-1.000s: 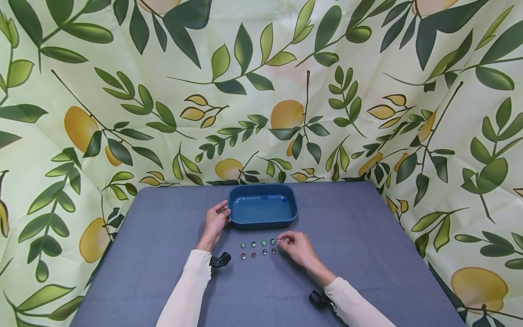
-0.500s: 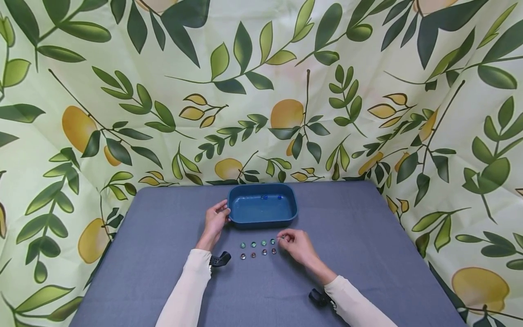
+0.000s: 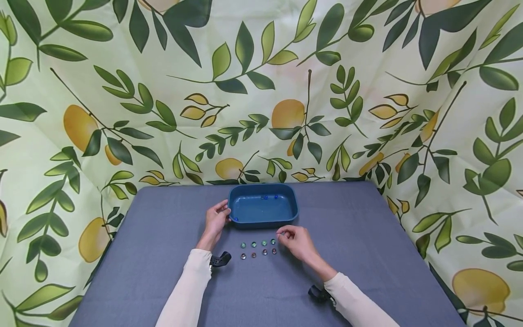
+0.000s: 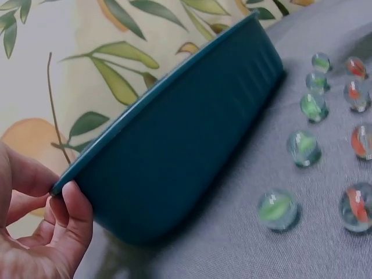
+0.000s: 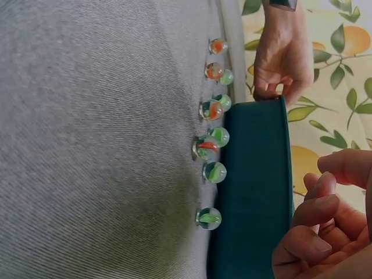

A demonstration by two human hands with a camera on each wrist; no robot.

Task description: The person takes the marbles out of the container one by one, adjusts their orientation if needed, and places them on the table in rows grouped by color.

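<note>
My left hand (image 3: 216, 222) pinches the left rim of a dark blue rectangular tub (image 3: 263, 223) between thumb and fingers. Inside the tub lie several blue marbles (image 3: 276, 197), one of them in the near left corner. In front of it, a row of green-swirled marbles (image 4: 303, 147) sits on the cloth, with a row of orange-swirled marbles (image 4: 363, 139) nearer me. My right hand (image 3: 297, 243) hovers by the right end of the green row, fingers loosely curled and no marble showing between them in the right wrist view. From the head, that hand hides the last green marble.
A grey-blue cloth (image 3: 163, 236) covers the table. Directly behind the tub hangs a curtain (image 3: 253, 136) printed with leaves and fruit, which also lines both sides. Black wrist cameras (image 3: 220, 259) stick out from both cuffs.
One blue marble in the tub has rolled left along the far side, and another now shows in the near left corner. My right hand has risen slightly toward the tub. My left hand stays put.
</note>
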